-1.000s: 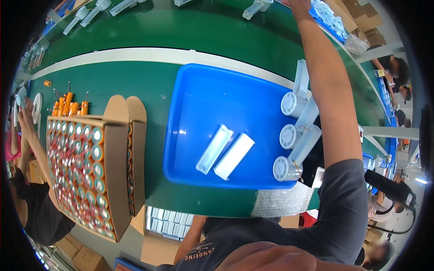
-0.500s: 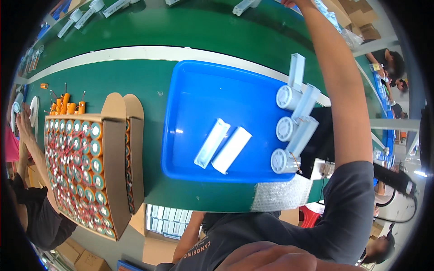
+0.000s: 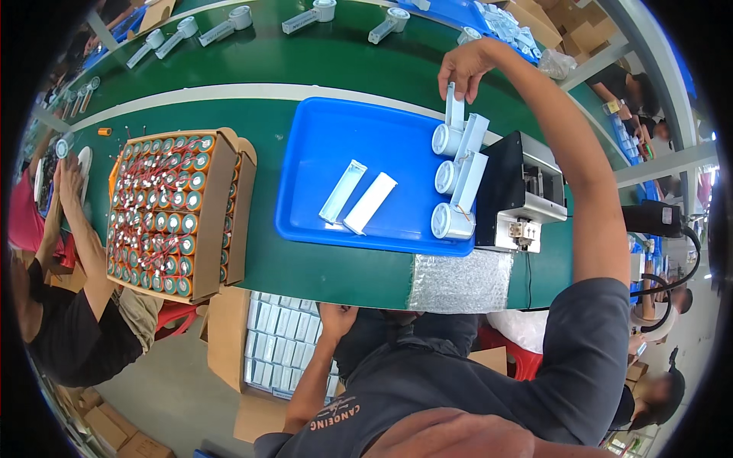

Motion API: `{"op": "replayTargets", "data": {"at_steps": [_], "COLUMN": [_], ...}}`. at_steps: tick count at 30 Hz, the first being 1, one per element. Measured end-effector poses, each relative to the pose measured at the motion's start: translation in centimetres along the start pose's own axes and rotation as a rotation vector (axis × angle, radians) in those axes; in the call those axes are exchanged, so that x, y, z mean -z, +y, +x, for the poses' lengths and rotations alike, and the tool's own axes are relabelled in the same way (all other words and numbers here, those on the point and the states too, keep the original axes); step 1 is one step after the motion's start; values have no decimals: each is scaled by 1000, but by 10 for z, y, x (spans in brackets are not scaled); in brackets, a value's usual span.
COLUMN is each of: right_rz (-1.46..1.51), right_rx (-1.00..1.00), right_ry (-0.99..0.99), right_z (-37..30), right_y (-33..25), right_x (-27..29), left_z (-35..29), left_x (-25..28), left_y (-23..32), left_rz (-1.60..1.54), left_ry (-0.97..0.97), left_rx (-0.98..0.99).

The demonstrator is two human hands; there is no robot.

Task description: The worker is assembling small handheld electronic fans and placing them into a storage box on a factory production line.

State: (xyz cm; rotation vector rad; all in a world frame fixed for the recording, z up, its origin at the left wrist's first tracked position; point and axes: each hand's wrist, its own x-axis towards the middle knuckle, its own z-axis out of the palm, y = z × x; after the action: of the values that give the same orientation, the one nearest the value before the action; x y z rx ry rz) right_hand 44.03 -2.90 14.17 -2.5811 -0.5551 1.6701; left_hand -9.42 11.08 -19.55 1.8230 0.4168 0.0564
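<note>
My right hand (image 3: 464, 67) reaches over the far right corner of a blue tray (image 3: 366, 137) and pinches the top of a white handle part (image 3: 453, 108) standing at the tray's edge. Below it, three white parts with round heads (image 3: 449, 179) lie in a row along the tray's right rim. Two white half-shells (image 3: 357, 197) lie in the middle of the tray. Down below the table edge, my left hand (image 3: 334, 317) rests on a cardboard box of white shells (image 3: 279, 340); whether it holds one is hidden.
A cardboard box of green-topped cylindrical cells (image 3: 164, 210) stands left of the tray. A black and metal machine (image 3: 519, 191) sits right of it, with bubble wrap (image 3: 458, 282) in front. Finished white parts (image 3: 229, 23) ride the far belt. A co-worker's arms (image 3: 69, 191) work at the left.
My right arm has pulled back from the far belt to the tray's far right corner. The view has shifted, bringing the machine and the box under the table into sight.
</note>
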Motion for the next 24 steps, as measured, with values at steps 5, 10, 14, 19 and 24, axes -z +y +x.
{"op": "replayTargets", "data": {"at_steps": [5,10,14,19,24], "right_rz": [98,274,406,607,155], "right_rx": [116,381,583,714,87], "right_ry": [-23,175,508,923,1420], "right_z": [0,4,28,103,127], "right_y": [18,50,77,138,174], "right_x": [14,38,69,134,236], "left_z": [2,-1,-13,-36,-49], "left_x": [2,-6,-4,-3,-6], "left_y": [7,-19,-30,-63,-94], "left_rz": [80,159,361,418,273], "left_ry": [72,110,-57,-278,-360], "left_rx": [-159,-247,-58,130,73]}}
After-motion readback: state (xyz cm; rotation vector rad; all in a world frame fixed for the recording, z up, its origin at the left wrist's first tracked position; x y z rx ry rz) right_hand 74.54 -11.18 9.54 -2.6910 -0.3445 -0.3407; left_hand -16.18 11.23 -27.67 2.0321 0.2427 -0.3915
